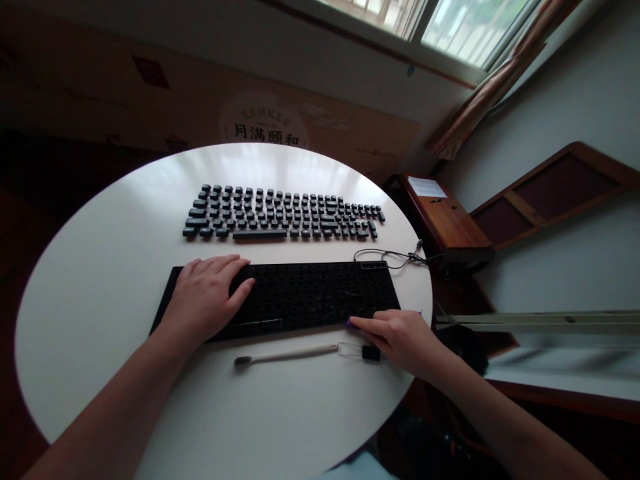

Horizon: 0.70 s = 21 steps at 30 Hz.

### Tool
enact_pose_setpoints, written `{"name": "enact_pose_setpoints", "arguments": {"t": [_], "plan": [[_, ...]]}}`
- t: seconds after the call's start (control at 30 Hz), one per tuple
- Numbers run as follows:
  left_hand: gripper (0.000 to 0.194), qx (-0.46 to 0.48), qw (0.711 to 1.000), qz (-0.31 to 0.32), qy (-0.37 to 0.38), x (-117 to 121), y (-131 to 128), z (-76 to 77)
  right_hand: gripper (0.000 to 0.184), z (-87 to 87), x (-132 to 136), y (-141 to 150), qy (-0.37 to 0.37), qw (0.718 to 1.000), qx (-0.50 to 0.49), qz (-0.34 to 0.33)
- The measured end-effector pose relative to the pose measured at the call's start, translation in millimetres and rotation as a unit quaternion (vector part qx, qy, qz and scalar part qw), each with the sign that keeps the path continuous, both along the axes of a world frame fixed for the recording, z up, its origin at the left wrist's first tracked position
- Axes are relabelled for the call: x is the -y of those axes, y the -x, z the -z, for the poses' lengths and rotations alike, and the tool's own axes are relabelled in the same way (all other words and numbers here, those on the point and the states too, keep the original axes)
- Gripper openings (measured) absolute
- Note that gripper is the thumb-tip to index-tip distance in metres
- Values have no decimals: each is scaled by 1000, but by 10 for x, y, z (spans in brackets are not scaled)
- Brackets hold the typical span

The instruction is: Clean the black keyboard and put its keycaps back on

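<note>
On the table [90, 267], the keyboard [310, 293] is set nearer than the keycaps [260, 235]. It is covered by the flat-spread left hand [207, 297]; its near edge is apparently worked by the right hand [400, 333], whose grip on a purple bit [348, 324] is unclear; steadiness seems called for next.

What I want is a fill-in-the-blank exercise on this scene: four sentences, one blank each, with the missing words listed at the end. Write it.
1. The left hand rests palm ____ on the keyboard.
2. The loose keycaps lie in rows on the ____ side of the keyboard, as seen by the person.
3. The small item at the right hand is coloured ____.
4. The brush lies with its bristled end toward the picture's ____ edge.

Missing words: down; far; purple; left.
</note>
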<state>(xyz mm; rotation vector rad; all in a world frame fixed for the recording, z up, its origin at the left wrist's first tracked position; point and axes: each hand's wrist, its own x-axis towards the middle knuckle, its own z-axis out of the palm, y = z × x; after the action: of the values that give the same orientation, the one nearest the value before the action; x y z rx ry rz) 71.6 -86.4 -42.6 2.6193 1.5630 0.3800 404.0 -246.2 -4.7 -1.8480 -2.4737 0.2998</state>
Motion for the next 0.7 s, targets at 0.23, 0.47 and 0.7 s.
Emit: {"name": "enact_pose_setpoints", "arguments": {"t": [0.23,0.47,0.7], "plan": [[56,7,1000,-2,5,0,-3,-3,32,-41,146,-338,-8,998,38,46],[57,-5,1000,3,-2,-5,-1,-3,25,41,157,-300,-118,988,-70,65],[57,-9,1000,0,-8,-4,2,8,21,186,51,-192,-82,994,-43,65]]}}
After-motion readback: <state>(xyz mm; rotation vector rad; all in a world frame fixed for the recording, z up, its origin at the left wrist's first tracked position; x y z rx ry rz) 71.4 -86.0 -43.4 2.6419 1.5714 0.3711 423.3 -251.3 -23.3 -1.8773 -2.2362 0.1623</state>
